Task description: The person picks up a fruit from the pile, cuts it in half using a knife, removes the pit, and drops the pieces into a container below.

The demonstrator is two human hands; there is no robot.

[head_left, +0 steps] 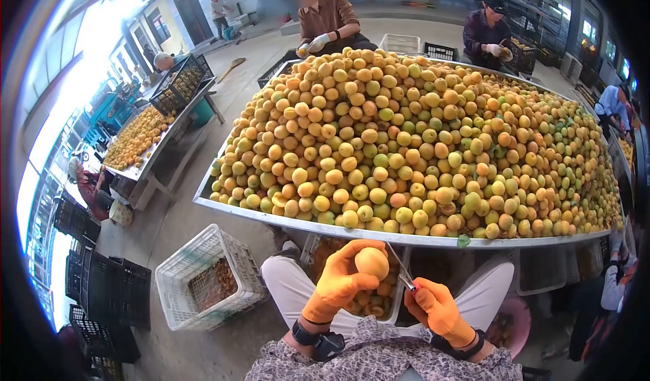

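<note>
My left hand [336, 281], in an orange glove, holds a single apricot [372, 264] between thumb and fingers, just in front of the table edge. In my right hand [441, 312], gloved the same way, is a small knife [405, 277] with a red handle. Its thin blade points up beside the apricot, apparently not touching it. Beneath both hands, between my knees, a crate [396, 308] holds apricots. Ahead rises a big heap of yellow, orange and greenish apricots [406, 144] on a metal-edged table [433, 241].
A white crate [211, 277] with brownish bits inside stands on the floor to the left. Black crates [108, 286] are stacked farther left. Two people sit across the table. Another table [166, 140] of fruit is at the left. A pink basin [518, 327] sits by my right knee.
</note>
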